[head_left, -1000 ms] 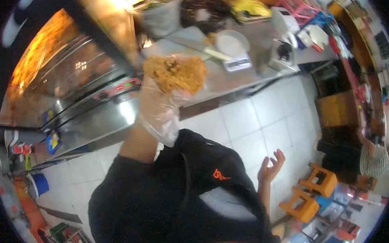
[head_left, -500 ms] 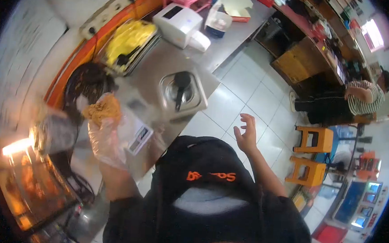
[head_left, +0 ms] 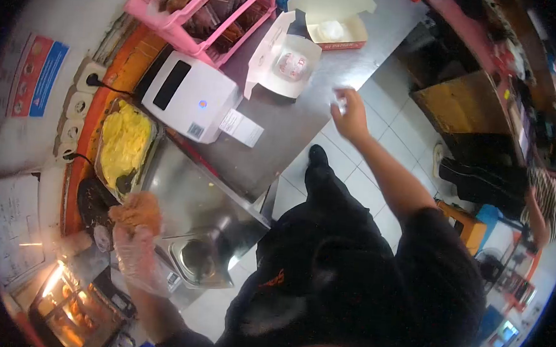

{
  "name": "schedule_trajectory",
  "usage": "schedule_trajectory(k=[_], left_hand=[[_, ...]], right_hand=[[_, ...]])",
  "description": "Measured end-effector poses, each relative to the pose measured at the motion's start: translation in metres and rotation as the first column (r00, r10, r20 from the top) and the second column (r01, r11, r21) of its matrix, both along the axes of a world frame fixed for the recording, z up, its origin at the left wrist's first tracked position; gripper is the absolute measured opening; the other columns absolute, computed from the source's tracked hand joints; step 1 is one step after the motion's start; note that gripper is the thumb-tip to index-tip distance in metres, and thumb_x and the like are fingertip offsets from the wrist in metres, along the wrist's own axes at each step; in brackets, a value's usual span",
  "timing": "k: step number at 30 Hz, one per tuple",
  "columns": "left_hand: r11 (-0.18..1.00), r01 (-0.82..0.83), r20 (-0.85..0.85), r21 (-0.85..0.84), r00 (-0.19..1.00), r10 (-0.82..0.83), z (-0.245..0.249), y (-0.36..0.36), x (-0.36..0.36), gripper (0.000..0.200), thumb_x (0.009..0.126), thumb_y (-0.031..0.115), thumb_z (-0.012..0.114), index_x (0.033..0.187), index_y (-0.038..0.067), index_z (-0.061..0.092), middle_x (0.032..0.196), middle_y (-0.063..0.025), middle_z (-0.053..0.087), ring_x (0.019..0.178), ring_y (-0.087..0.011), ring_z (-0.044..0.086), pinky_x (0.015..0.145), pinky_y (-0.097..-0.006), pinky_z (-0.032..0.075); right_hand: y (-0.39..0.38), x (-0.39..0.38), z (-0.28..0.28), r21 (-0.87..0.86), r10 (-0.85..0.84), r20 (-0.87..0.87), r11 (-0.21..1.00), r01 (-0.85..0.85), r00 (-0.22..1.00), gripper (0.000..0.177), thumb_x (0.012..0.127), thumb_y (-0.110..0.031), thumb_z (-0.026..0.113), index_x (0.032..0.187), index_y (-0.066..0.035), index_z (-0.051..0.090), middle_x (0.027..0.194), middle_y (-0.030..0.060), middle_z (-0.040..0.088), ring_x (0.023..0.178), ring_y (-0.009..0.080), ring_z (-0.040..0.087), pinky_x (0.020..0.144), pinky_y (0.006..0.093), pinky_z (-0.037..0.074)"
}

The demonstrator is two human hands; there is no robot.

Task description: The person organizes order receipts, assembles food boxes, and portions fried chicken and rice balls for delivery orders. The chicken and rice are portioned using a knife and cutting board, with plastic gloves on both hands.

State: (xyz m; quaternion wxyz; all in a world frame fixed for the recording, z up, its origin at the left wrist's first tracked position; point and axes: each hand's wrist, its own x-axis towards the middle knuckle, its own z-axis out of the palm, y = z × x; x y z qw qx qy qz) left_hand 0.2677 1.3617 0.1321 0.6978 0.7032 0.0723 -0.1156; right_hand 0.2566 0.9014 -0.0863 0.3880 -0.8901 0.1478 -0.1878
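My left hand (head_left: 134, 247), in a clear plastic glove, is closed around a piece of brown fried food (head_left: 137, 212) beside a tray of yellow food (head_left: 125, 140). At the right edge of the steel counter, my bare right hand (head_left: 350, 117) has its fingers curled together near its thumb; a small whitish thing shows at the fingertips, too small to name. Beyond it on the counter lie an open white box (head_left: 284, 64) with a round printed mark inside and a second open box (head_left: 337, 32) holding something white.
A white receipt printer (head_left: 187, 95) with a paper slip stands beside a pink rack (head_left: 204, 23) of packets. A steel basin (head_left: 199, 258) is set low on the counter. A lit food warmer (head_left: 72, 307) glows at lower left. Another person in a striped top (head_left: 544, 199) stands at right.
The view has shifted toward the printer and boxes. My right hand has moved to the counter edge and its fingers have closed. My left hand still holds the fried food. The black ladle is out of view.
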Motion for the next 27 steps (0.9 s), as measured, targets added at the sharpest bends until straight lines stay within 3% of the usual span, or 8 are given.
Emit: schedule_trajectory(k=[4, 8, 11, 15, 18, 20, 23, 27], left_hand=[[1.0, 0.002, -0.112, -0.009, 0.994, -0.003, -0.016, -0.105, 0.031, 0.068, 0.069, 0.021, 0.082, 0.126, 0.005, 0.049, 0.116, -0.0086, 0.057, 0.101, -0.0195, 0.058, 0.082, -0.0323, 0.052], [0.997, 0.076, -0.17, 0.013, 0.983, -0.072, -0.059, -0.205, 0.064, 0.059, 0.071, 0.007, 0.077, 0.125, 0.002, 0.052, 0.113, -0.0096, 0.058, 0.1, -0.0211, 0.059, 0.083, -0.0329, 0.053], [0.925, 0.258, -0.155, 0.28, 0.963, -0.222, -0.111, -0.257, 0.089, 0.058, 0.072, 0.004, 0.075, 0.125, 0.002, 0.052, 0.115, -0.0093, 0.058, 0.1, -0.0203, 0.06, 0.085, -0.0321, 0.051], [0.666, 0.314, 0.066, 0.677, 0.875, -0.48, -0.131, -0.35, 0.127, 0.056, 0.069, 0.007, 0.076, 0.121, 0.004, 0.055, 0.112, -0.0091, 0.061, 0.098, -0.0168, 0.061, 0.084, -0.031, 0.05], [0.729, 0.45, -0.067, 0.516, 0.87, -0.489, -0.129, -0.421, 0.166, 0.041, 0.071, 0.02, 0.075, 0.106, 0.003, 0.063, 0.107, -0.0185, 0.064, 0.095, -0.031, 0.064, 0.085, -0.0405, 0.05], [0.76, 0.487, -0.137, 0.431, 0.868, -0.478, -0.153, -0.465, 0.192, 0.043, 0.067, 0.022, 0.079, 0.103, 0.003, 0.064, 0.093, -0.0116, 0.069, 0.092, -0.0225, 0.066, 0.083, -0.0337, 0.051], [0.37, 0.522, -0.215, 0.769, 0.756, -0.619, -0.158, -0.528, 0.231, 0.054, 0.064, 0.042, 0.077, 0.101, 0.003, 0.067, 0.106, -0.0189, 0.067, 0.1, -0.0327, 0.065, 0.087, -0.0364, 0.051], [0.071, 0.546, -0.388, 0.835, 0.675, -0.627, -0.187, -0.588, 0.254, 0.063, 0.066, 0.05, 0.074, 0.111, 0.006, 0.067, 0.114, -0.0172, 0.066, 0.108, -0.0289, 0.063, 0.093, -0.0362, 0.049]], right_hand=[[-0.084, 0.137, -0.006, -0.107, 0.008, 0.092, 0.994, 0.002, 0.996, 0.03, 0.079, -0.009, 0.062, 0.109, -0.003, 0.06, 0.107, 0.0202, 0.059, 0.099, 0.0352, 0.059, 0.085, 0.0421, 0.048], [-0.137, 0.202, 0.007, -0.248, -0.06, -0.192, 0.969, 0.01, 0.98, 0.034, 0.079, -0.015, 0.061, 0.111, -0.005, 0.062, 0.112, 0.0212, 0.059, 0.104, 0.0367, 0.058, 0.09, 0.0437, 0.047], [-0.152, 0.214, -0.005, -0.285, -0.095, -0.24, 0.958, 0.024, 0.966, 0.036, 0.079, -0.018, 0.063, 0.113, -0.005, 0.063, 0.112, 0.0195, 0.061, 0.105, 0.0352, 0.058, 0.092, 0.0445, 0.047], [-0.155, 0.185, -0.015, 0.069, -0.012, -0.052, 0.997, 0.016, 0.999, 0.033, 0.081, -0.018, 0.067, 0.11, -0.004, 0.064, 0.1, 0.0166, 0.066, 0.091, 0.028, 0.064, 0.082, 0.0381, 0.05], [-0.154, 0.143, -0.018, 0.532, -0.046, 0.023, 0.846, 0.026, 0.999, 0.022, 0.083, -0.011, 0.067, 0.103, -0.001, 0.064, 0.087, 0.0095, 0.066, 0.079, 0.0153, 0.064, 0.073, 0.0273, 0.05], [-0.157, 0.113, -0.022, 0.617, -0.144, -0.007, 0.779, 0.118, 0.99, 0.015, 0.086, -0.008, 0.064, 0.098, 0.0, 0.063, 0.087, 0.0056, 0.065, 0.078, 0.011, 0.06, 0.072, 0.0252, 0.049], [-0.168, 0.064, -0.056, 0.698, -0.165, -0.081, 0.695, 0.174, 0.983, 0.011, 0.088, -0.006, 0.062, 0.097, 0.0, 0.062, 0.086, 0.0042, 0.064, 0.075, 0.0108, 0.059, 0.07, 0.026, 0.048], [-0.185, 0.003, -0.072, 0.634, -0.105, -0.253, 0.733, 0.247, 0.962, 0.012, 0.088, -0.006, 0.062, 0.099, -0.002, 0.061, 0.086, 0.0028, 0.063, 0.078, 0.0095, 0.059, 0.068, 0.0249, 0.048]])
